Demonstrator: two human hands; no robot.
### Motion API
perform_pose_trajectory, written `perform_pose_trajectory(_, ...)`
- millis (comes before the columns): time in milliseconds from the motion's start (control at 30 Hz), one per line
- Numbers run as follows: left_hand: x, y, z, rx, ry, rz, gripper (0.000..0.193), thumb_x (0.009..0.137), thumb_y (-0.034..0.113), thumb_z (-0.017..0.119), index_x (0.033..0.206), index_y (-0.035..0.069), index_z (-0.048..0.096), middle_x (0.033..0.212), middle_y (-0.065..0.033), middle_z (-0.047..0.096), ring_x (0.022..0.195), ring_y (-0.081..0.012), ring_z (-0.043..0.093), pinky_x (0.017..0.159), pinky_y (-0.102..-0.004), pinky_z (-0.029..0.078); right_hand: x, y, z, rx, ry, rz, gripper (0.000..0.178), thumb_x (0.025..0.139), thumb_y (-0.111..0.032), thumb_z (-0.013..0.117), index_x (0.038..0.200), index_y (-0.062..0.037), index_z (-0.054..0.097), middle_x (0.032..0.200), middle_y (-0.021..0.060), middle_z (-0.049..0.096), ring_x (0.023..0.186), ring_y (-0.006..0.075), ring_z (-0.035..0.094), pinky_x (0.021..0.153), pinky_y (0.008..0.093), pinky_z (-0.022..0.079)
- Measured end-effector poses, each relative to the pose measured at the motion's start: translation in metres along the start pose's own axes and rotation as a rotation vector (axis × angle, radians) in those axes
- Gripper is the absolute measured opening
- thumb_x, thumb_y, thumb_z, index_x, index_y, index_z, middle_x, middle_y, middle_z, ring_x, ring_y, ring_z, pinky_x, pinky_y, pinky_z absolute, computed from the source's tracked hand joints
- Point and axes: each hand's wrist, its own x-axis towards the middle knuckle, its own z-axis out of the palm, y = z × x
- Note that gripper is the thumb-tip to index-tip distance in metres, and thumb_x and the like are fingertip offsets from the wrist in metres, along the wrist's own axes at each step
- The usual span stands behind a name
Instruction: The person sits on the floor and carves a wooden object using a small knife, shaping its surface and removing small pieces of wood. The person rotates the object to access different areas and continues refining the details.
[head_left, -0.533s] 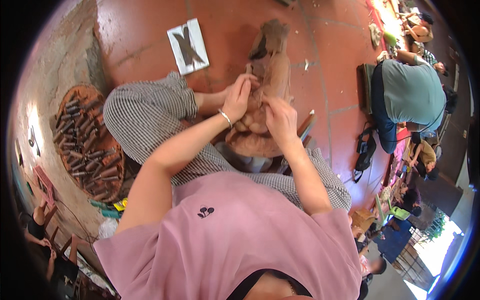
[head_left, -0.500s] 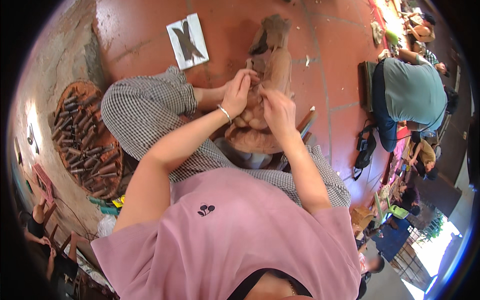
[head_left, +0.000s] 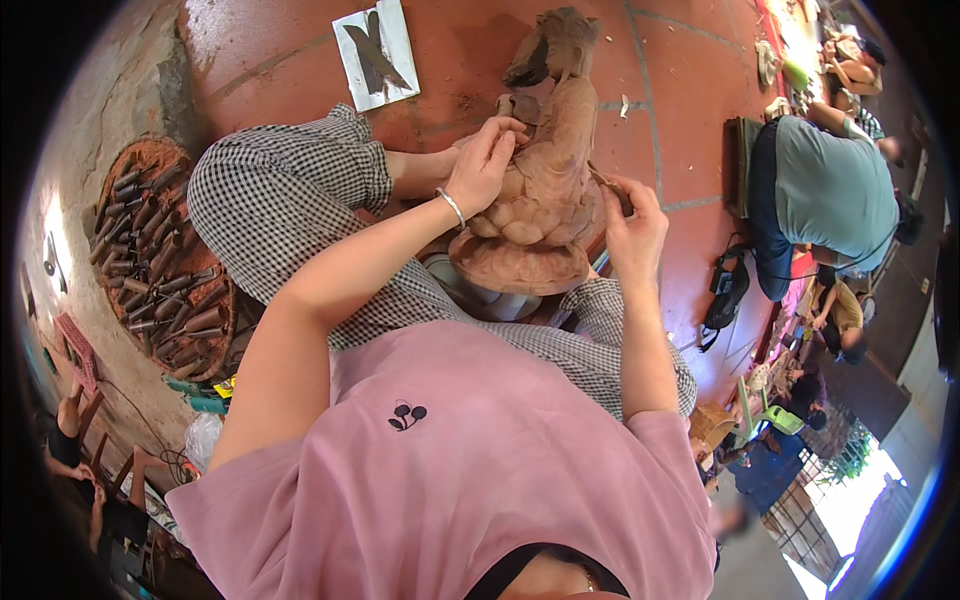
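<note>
Left hand [head_left: 480,178] against a matte, reddish-brown, round-petalled carving [head_left: 563,155]

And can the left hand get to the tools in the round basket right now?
Probably yes, with a stretch sideways: nothing seems to cover the tools. But the left hand is at the carved figure, and the bent left knee lies between hand and basket.
</note>
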Motion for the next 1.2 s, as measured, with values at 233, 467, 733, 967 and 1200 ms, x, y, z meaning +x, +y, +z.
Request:
perform_pose_trajectory(233,0.000,-0.003,-0.001,-0.010,-0.042,-0.028,0.032,0.109,0.025,0.042,0.124,0.000,0.055,0.113,-0.0111,0.067,0.107,-0.0185,0.062,0.097,-0.0323,0.048,-0.004,-0.015,0.054,-0.212,-0.116,-0.484,0.025,0.080,0.007,0.062,0.100,-0.0042,0.072,0.094,0.0107,0.073,0.090,0.0286,0.068,0.077,0.0396,0.055)
perform_pose_trajectory(467,0.001,-0.004,0.002,-0.036,-0.003,-0.020,0.027,0.107,0.022,0.045,0.117,0.002,0.058,0.108,-0.0123,0.068,0.104,-0.0225,0.065,0.092,-0.0337,0.050,0.000,-0.003,0.029,-0.284,-0.132,-0.613,0.022,0.080,0.000,0.062,0.099,-0.0061,0.071,0.096,0.0080,0.075,0.084,0.0268,0.071,0.079,0.0383,0.056)
perform_pose_trajectory(733,0.001,-0.003,0.001,-0.028,0.011,0.008,0.028,0.107,0.023,0.046,0.111,0.000,0.060,0.102,-0.0125,0.069,0.099,-0.0232,0.066,0.089,-0.0333,0.051,0.013,0.004,0.041,-0.179,-0.195,-0.748,0.027,0.077,-0.003,0.063,0.102,-0.0057,0.071,0.106,0.0078,0.075,0.094,0.0228,0.073,0.085,0.0369,0.056)
perform_pose_trajectory(967,0.000,-0.001,0.000,0.019,0.006,0.015,0.028,0.107,0.022,0.045,0.110,-0.001,0.061,0.100,-0.0108,0.067,0.095,-0.0212,0.064,0.088,-0.0327,0.049,0.017,0.011,0.024,-0.136,-0.261,-0.778,0.025,0.078,-0.003,0.063,0.101,-0.0055,0.072,0.106,0.0058,0.076,0.092,0.0210,0.073,0.088,0.0368,0.054)
perform_pose_trajectory(1200,0.001,-0.001,0.002,0.076,0.044,0.068,0.026,0.104,0.019,0.047,0.105,-0.001,0.063,0.092,-0.0134,0.066,0.086,-0.0240,0.063,0.080,-0.0343,0.049,0.027,0.034,0.014,-0.070,-0.386,-0.784,0.029,0.076,-0.001,0.064,0.102,-0.0056,0.073,0.105,0.0059,0.076,0.096,0.0223,0.072,0.088,0.0372,0.055)
